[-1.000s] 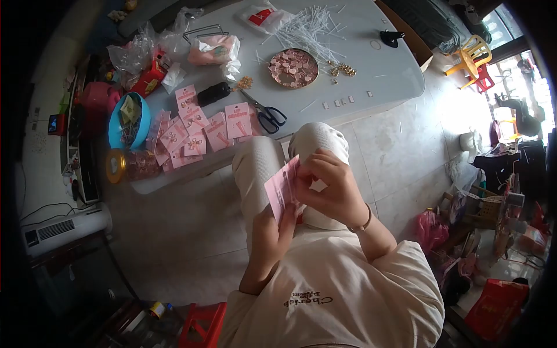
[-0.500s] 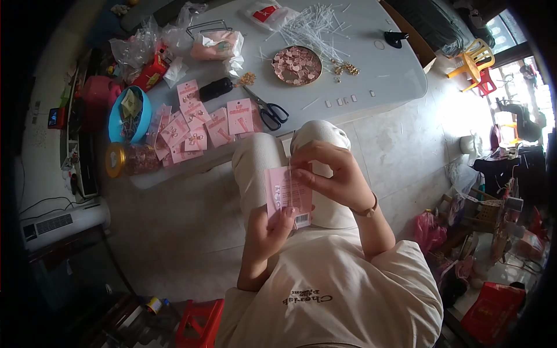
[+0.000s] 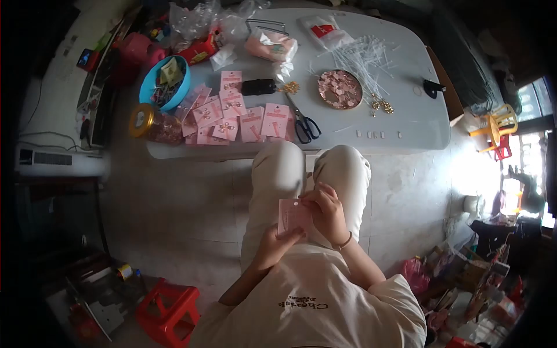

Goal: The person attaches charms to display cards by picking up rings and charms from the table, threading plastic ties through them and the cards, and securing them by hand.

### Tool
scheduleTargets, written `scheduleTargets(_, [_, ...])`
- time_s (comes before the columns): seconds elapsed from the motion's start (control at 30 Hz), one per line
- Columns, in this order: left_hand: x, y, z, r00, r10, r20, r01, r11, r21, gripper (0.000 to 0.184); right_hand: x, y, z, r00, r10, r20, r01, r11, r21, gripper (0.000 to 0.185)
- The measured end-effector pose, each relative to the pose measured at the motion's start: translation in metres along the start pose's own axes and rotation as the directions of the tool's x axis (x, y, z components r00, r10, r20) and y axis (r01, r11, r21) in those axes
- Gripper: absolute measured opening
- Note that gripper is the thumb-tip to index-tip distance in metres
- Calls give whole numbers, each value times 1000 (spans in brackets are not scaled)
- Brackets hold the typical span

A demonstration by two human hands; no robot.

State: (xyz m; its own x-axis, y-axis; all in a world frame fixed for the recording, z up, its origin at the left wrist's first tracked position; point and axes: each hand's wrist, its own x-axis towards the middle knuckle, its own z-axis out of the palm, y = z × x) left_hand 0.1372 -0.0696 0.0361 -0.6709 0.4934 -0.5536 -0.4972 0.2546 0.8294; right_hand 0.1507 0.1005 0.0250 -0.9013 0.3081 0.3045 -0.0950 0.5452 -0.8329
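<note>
Above my lap, my left hand (image 3: 279,245) grips the lower part of a pink packaging card (image 3: 293,214), its thumb across the front. The card has a small hole near its top edge and faint print. At the card's upper right edge my right hand (image 3: 328,213) has its thumb and fingers closed together; whatever is between the fingertips is too small to make out. On the table, several pink cards with small jewellery pieces (image 3: 209,113) lie overlapping. Black-handled scissors (image 3: 307,129) rest beside them.
A round tray of pink pieces (image 3: 361,95), white plastic strips (image 3: 371,61), gold beads (image 3: 381,104) and a black object (image 3: 259,87) are on the table. A blue bowl (image 3: 184,87) and a gold-lidded jar (image 3: 165,129) stand left. A red stool (image 3: 168,304) is on the floor.
The view has shifted, showing the table farther right and higher. Both hands and the card are lower over my lap. The card has turned, and its barcode no longer shows.
</note>
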Motion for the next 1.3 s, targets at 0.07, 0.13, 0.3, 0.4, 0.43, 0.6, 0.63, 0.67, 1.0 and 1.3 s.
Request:
scheduleTargets(0.07, [-2, -15, 4, 998, -65, -8, 64, 996, -65, 17, -16, 10, 3, 999, 9, 42, -8, 1000, -15, 10])
scheduleTargets(0.13, [-5, -24, 9, 995, -84, 46, 84, 996, -12, 19, -30, 15, 5, 995, -12, 102, 14, 1000, -16, 11])
scheduleTargets(0.3, [-1, -37, 17, 992, -84, 91, 90, 993, -71, 23, -36, 26, 4, 990, -38, 136, 40, 999, -6, 17])
scheduleTargets(0.4, [5, -38, 21, 995, -61, 76, 73, 981, -178, 25, -30, 28, 5, 993, -46, 107, 46, 999, 8, 23])
scheduleTargets(0.43, [7, -35, 23, 998, -66, 24, 69, 982, -176, 23, -24, 24, 6, 993, -78, 83, 77, 997, 13, 22])
scheduleTargets(0.6, [21, -9, 25, 993, -53, -108, 39, 990, -133, 20, 5, 19, 12, 986, -167, -3, 167, 986, 10, 21])
scheduleTargets(0.63, [23, 3, 23, 995, -33, -93, 24, 995, -96, 22, 9, 19, 13, 987, -158, -18, 158, 987, 9, 21])
scheduleTargets(0.67, [23, 13, 20, 997, -12, -77, 8, 998, -58, 24, 12, 20, 14, 988, -150, -34, 150, 989, 9, 21])
scheduleTargets(1.0, [20, 23, 12, 990, 98, -105, -109, 988, -105, 24, 13, 29, 11, 965, 251, 76, -260, 890, 374, 10])
scheduleTargets(1.3, [14, 29, -4, 982, 161, -94, -157, 986, 46, 23, 44, 3, -13, 968, 120, 220, -212, 863, 459, 5])
